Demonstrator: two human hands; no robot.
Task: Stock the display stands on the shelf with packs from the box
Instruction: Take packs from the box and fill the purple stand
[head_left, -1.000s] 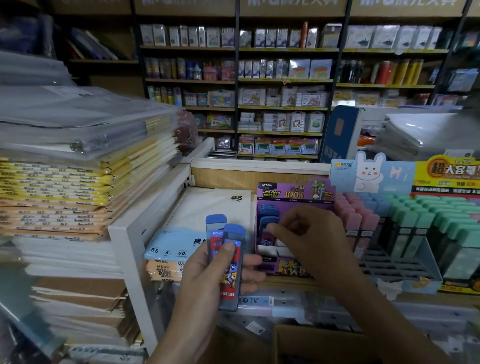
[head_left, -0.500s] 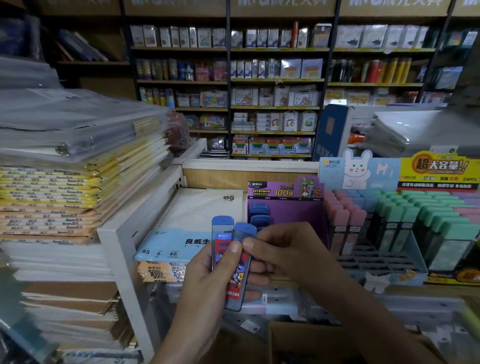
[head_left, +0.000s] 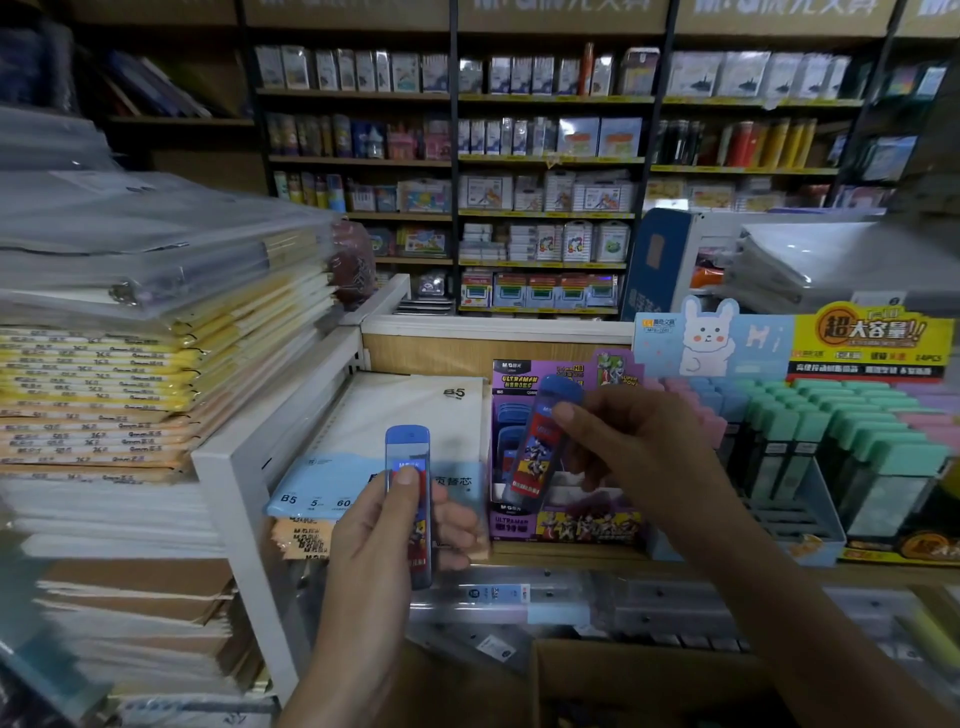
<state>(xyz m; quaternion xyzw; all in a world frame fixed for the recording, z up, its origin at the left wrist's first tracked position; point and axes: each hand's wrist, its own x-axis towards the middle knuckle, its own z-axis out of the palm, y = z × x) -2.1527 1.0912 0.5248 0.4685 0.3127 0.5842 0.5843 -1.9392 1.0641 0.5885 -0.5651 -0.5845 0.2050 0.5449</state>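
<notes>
A thumb-and-finger grip of the right hand (head_left: 639, 447) pinches a blue-capped pencil-lead pack (head_left: 537, 452) near its top and holds it tilted just in front of the purple Ultraman display stand (head_left: 566, 525) on the wooden shelf (head_left: 571, 557). The stand's slots are largely hidden behind pack and hand, with a few blue caps dimly visible inside. The left hand (head_left: 379, 535) closes its grip round a second pack (head_left: 408, 449), held upright with the thumb pressed on its front; its lower end is blurred. Just right of the purple stand, a rabbit-topped display stand (head_left: 711, 338) holds rows of pink, blue and green packs. A B5 refill-paper packet (head_left: 410, 410) lies to the left. The cardboard box (head_left: 623, 680) sits below, cut off by the bottom edge, its contents out of view.
</notes>
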